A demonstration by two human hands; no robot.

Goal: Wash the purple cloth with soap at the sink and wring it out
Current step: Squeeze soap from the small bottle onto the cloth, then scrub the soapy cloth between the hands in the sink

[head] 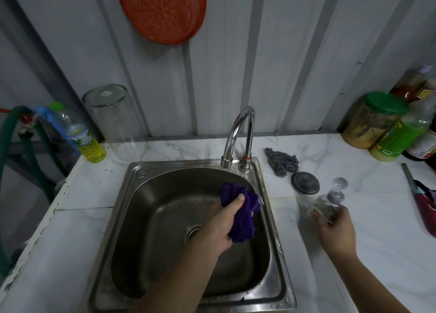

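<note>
Setting: white marble-look counter with a steel sink set into it, filling the lower frame.
Left hand: left hand reaches over the basin at lower centre, fingers and thumb clenched round the purple cloth.
Purple cloth: bunched in that fist, above the right side of the basin, near the drain.
Right hand: right hand at lower right, above the counter, fingers curled round a small clear container; this part is motion-blurred, so what it holds cannot be told.
Beyond the right hand: dark round lid flat on the counter, steel scourer just behind it.
Tap: chrome faucet arches over the back rim of the sink.
Back left: upturned clear jar and a bottle of yellow liquid beside a green hose.
Back right: green-lidded jar among several bottles.
Wall: grey ribbed panels with an orange basket hanging at the top.
</note>
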